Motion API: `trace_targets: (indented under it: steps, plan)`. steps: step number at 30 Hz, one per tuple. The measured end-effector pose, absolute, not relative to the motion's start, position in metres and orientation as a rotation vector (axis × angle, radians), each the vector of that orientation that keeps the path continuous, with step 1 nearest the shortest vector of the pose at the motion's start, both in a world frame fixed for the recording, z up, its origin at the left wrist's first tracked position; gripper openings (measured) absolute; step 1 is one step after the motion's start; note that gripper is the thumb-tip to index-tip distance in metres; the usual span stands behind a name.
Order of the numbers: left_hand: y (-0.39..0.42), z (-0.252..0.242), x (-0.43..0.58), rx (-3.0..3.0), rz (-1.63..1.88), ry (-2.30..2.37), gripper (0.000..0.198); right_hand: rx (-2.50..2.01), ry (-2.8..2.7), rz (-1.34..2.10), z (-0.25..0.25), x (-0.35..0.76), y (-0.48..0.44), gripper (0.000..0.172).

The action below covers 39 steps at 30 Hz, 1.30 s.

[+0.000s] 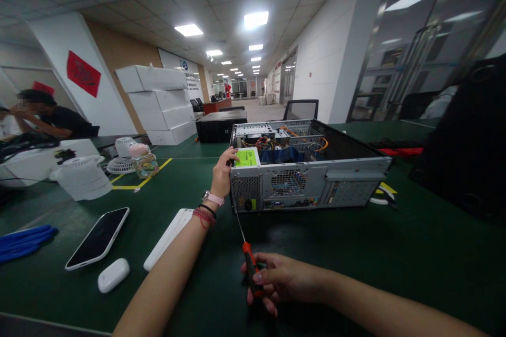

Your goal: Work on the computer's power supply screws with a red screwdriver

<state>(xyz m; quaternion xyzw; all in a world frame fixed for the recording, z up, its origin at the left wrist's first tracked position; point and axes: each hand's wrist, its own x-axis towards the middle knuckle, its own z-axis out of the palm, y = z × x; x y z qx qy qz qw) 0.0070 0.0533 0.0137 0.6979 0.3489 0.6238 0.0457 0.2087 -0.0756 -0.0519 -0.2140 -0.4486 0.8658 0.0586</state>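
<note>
Screwdriver: near centre of green table; long axis near-to-far; thin shaft points far and slightly left, tip at the lower left rear corner of the computer case.
Right hand: closed round the orange-black handle.
Left hand: fingers bent over the case's top left edge.
Left of the forearm: white slab, phone, earbud case, lying flat.

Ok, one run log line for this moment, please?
left hand: holds corner of open grey metal computer case | right hand: holds orange-handled screwdriver, tip at case
</note>
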Motion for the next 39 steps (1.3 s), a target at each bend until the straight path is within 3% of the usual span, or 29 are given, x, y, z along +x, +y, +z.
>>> trace_targets:
  steps: [30,39]
  plan:
    - [0.0542,0.0132,0.0066,2.147,1.889,1.103,0.048,-0.654,-1.376,2.596,-0.0538,0.2090,-0.0753,0.048]
    - [0.0517,0.0153,0.0071,2.128,1.901,1.096,0.050,-0.881,-1.282,2.513,-0.0503,0.2062,-0.0795,0.049]
